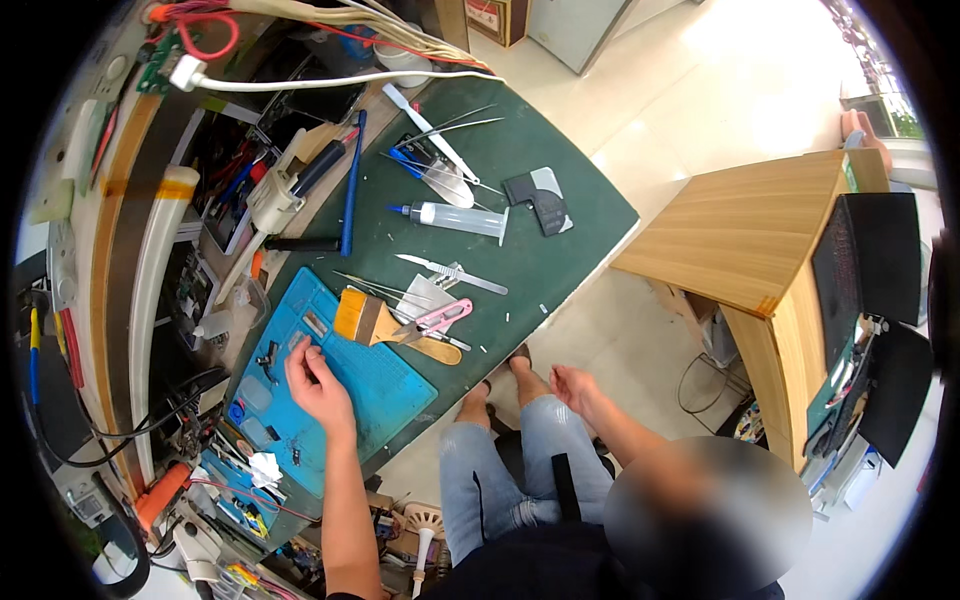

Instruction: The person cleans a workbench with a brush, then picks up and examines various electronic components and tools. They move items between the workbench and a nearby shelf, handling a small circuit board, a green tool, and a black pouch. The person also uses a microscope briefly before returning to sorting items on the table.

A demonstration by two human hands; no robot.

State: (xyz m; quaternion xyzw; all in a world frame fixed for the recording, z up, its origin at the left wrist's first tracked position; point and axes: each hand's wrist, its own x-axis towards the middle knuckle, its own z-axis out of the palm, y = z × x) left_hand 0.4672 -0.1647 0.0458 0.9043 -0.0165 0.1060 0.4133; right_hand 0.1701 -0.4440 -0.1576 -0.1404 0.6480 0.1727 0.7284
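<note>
My left hand (318, 386) is over the blue silicone repair mat (382, 390), fingers curled near its small parts tray; whether it holds something small cannot be told. Off the bench, above my knee, my right hand (574, 388) is loosely curled, with no object visible in it. On the mat's upper edge lies a wide-bristle brush (351, 316), with pink-handled scissors (444, 315) across its wooden handle. A scalpel (451, 274), a clear syringe (461, 217), several tweezers (469, 126), a white brush (427, 131) and a black L-shaped battery (541, 201) rest on the green bench top.
A blue toothbrush-like stick (352, 187) lies near the shelf. Tools, cables and a holder (274, 199) crowd the left side. A white cable (337, 78) crosses the far end. At right stands a wooden desk (720, 225). A blurred round patch covers the lower right.
</note>
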